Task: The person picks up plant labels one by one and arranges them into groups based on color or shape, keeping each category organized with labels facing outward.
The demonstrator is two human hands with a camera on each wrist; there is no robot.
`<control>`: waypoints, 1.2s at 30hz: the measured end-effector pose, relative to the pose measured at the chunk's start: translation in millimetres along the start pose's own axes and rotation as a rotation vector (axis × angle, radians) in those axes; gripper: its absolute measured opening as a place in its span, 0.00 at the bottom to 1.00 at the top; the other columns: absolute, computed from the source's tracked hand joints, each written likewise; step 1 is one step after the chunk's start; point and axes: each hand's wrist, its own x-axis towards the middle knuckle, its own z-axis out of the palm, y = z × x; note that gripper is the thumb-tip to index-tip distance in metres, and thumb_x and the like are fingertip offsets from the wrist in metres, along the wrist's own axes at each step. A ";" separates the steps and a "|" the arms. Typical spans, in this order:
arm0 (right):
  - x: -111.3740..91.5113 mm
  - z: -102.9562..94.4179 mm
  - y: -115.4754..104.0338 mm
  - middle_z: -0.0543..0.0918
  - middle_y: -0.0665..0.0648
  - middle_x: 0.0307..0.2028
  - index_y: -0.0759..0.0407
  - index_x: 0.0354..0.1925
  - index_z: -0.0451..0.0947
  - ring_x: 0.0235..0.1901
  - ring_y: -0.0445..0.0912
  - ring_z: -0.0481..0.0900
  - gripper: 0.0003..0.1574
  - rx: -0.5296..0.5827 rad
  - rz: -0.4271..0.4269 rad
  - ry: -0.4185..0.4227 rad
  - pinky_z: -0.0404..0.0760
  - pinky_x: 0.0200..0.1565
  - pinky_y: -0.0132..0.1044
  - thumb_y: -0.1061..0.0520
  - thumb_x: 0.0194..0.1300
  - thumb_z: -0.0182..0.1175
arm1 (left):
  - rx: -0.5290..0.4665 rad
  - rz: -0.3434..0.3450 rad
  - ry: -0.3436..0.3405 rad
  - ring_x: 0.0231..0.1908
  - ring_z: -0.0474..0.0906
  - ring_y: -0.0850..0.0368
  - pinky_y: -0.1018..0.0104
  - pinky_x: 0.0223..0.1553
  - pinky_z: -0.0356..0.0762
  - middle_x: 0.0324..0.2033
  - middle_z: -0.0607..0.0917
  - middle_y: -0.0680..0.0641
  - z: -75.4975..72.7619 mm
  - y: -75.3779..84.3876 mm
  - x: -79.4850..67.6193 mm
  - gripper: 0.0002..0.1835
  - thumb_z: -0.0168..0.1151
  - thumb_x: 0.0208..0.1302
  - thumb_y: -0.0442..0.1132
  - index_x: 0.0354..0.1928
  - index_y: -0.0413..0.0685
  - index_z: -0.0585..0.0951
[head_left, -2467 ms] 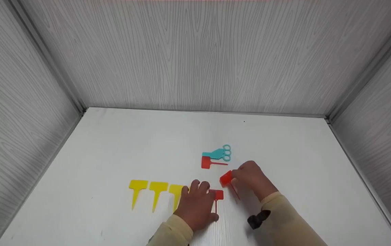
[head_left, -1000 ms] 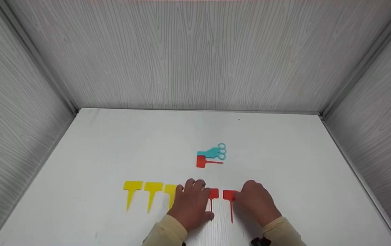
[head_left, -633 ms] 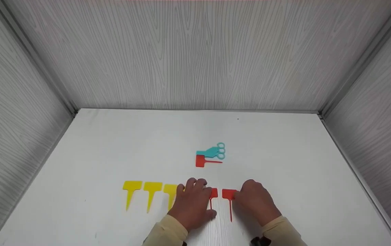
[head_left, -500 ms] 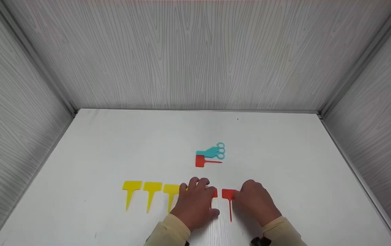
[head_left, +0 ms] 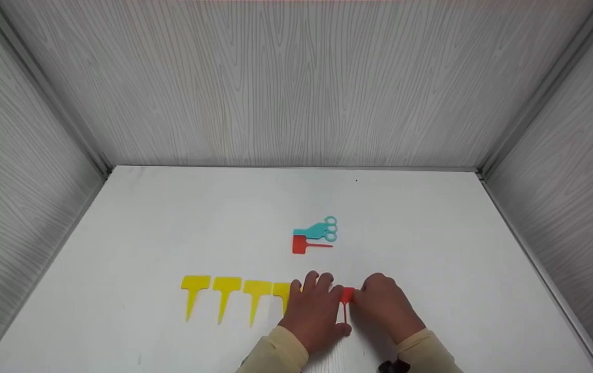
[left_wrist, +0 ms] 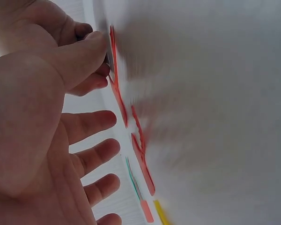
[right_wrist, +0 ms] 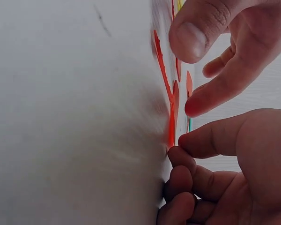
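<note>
Pinched the rightmost red tag (head_left: 347, 295) by its right edge with the right hand (head_left: 387, 309), held the left hand (head_left: 313, 314) spread at its left, was apparently aligning it right of 4 yellow tags (head_left: 227, 284), and seemingly needed gentle release next.

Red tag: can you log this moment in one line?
right hand: pinches edge of red tag; left hand: fingers apart, beside tag; yellow tags: four visible; teal piece: beside another red tag

One tag (head_left: 347, 295) sits between my left hand (head_left: 314, 316) and right hand (head_left: 387, 305)!
Four tags (head_left: 257, 286) run leftward from that left hand along the table (head_left: 198, 217); farther back, another tag (head_left: 299, 244) lies just before a ringed piece (head_left: 317, 231).
</note>
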 end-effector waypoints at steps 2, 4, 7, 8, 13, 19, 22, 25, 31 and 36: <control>0.8 0.6 0.1 0.79 0.56 0.24 0.62 0.30 0.82 0.25 0.50 0.76 0.13 -0.009 -0.014 0.008 0.76 0.30 0.42 0.52 0.61 0.64 | 0.006 0.002 -0.002 0.63 0.64 0.46 0.39 0.60 0.68 0.63 0.75 0.49 1.0 -0.6 0.3 0.42 0.78 0.46 0.67 0.64 0.62 0.79; 1.4 0.7 0.4 0.79 0.56 0.23 0.61 0.28 0.82 0.24 0.50 0.75 0.13 -0.019 -0.022 0.010 0.74 0.29 0.42 0.52 0.61 0.63 | 0.009 0.004 -0.005 0.63 0.64 0.46 0.39 0.61 0.68 0.63 0.75 0.49 2.0 -1.4 0.6 0.42 0.78 0.46 0.67 0.64 0.61 0.80; 1.5 -0.2 0.6 0.78 0.56 0.24 0.62 0.29 0.82 0.24 0.50 0.74 0.13 -0.022 -0.032 0.007 0.74 0.29 0.42 0.52 0.61 0.63 | 0.010 0.008 -0.008 0.63 0.64 0.45 0.39 0.60 0.68 0.63 0.75 0.49 3.2 -2.4 0.9 0.41 0.78 0.47 0.67 0.63 0.61 0.80; 1.4 -0.7 0.3 0.78 0.56 0.24 0.62 0.29 0.82 0.25 0.50 0.74 0.13 -0.022 -0.034 0.003 0.74 0.29 0.42 0.52 0.61 0.64 | 0.008 0.007 -0.009 0.63 0.64 0.45 0.39 0.60 0.68 0.63 0.75 0.49 3.3 -2.8 0.8 0.41 0.78 0.47 0.67 0.63 0.61 0.80; 1.8 -5.7 -2.9 0.79 0.57 0.24 0.63 0.31 0.82 0.24 0.51 0.75 0.13 -0.022 -0.019 -0.029 0.75 0.29 0.42 0.53 0.62 0.64 | -0.002 0.001 -0.015 0.63 0.63 0.45 0.39 0.60 0.68 0.63 0.75 0.49 3.7 -2.8 1.4 0.42 0.78 0.46 0.68 0.63 0.60 0.80; 9.1 -15.3 -16.5 0.80 0.55 0.24 0.60 0.34 0.84 0.24 0.49 0.76 0.11 -0.066 -0.058 -0.017 0.77 0.28 0.40 0.53 0.65 0.63 | 0.015 -0.003 -0.010 0.62 0.64 0.45 0.40 0.60 0.69 0.62 0.75 0.49 3.9 -1.7 0.3 0.43 0.79 0.44 0.67 0.63 0.61 0.81; 17.5 -19.5 -29.2 0.82 0.53 0.29 0.59 0.39 0.86 0.27 0.49 0.77 0.11 -0.098 -0.107 -0.007 0.79 0.31 0.41 0.52 0.67 0.65 | 0.017 -0.005 -0.003 0.62 0.64 0.45 0.40 0.59 0.69 0.61 0.75 0.50 3.2 -1.9 -0.6 0.42 0.79 0.44 0.67 0.62 0.61 0.81; 30.0 -21.2 -44.3 0.83 0.53 0.35 0.56 0.42 0.87 0.32 0.49 0.78 0.11 -0.122 -0.161 -0.003 0.82 0.37 0.42 0.51 0.68 0.65 | 0.017 -0.003 0.002 0.62 0.64 0.45 0.40 0.58 0.69 0.62 0.76 0.49 2.2 -2.4 -1.2 0.40 0.78 0.46 0.68 0.62 0.60 0.81; 57.6 -14.8 -64.5 0.83 0.54 0.43 0.54 0.49 0.87 0.44 0.49 0.80 0.14 -0.209 -0.297 0.019 0.83 0.51 0.46 0.50 0.69 0.66 | 0.025 0.002 0.010 0.60 0.64 0.46 0.41 0.56 0.70 0.62 0.75 0.49 -0.7 -1.8 -4.0 0.41 0.76 0.47 0.69 0.63 0.60 0.80; 72.7 -7.6 -72.3 0.84 0.55 0.48 0.53 0.50 0.88 0.54 0.51 0.81 0.15 -0.243 -0.386 0.037 0.79 0.59 0.48 0.50 0.68 0.68 | 0.027 0.005 0.012 0.60 0.64 0.46 0.41 0.56 0.71 0.61 0.76 0.50 -1.7 -0.9 -4.9 0.41 0.77 0.47 0.69 0.63 0.62 0.80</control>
